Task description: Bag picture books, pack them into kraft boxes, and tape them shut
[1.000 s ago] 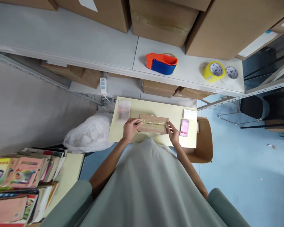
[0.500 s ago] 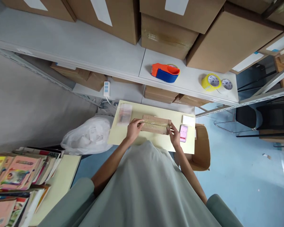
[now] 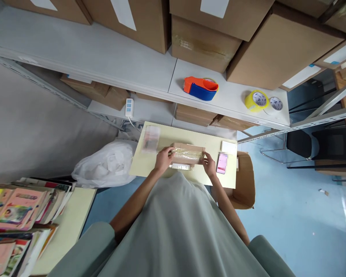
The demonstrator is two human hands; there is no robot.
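Observation:
A small cardboard box (image 3: 188,153) with shiny clear tape along it is between my hands, over the pale yellow table (image 3: 161,134). My left hand (image 3: 163,159) grips its left end, thumb and fingers closed on the edge. At the right end my right hand (image 3: 209,165) pinches the box's corner. Below the box's near side shows a whitish strip with shiny tape (image 3: 181,166); I cannot tell whether it belongs to the box. Right of my right hand lies a phone (image 3: 222,163) with a pink screen.
A white card-like stack (image 3: 228,147) and a clear plastic packet (image 3: 151,138) lie on the table. Behind, the shelf (image 3: 150,82) carries an orange-blue tape dispenser (image 3: 202,89), tape rolls (image 3: 256,100) and large cartons. An open carton (image 3: 245,181) stands right, a white bag (image 3: 106,163) left.
The box has tipped up in my hands, so a whitish taped strip now shows at its near side. Both hands stay at its ends. The camera view shifted earlier.

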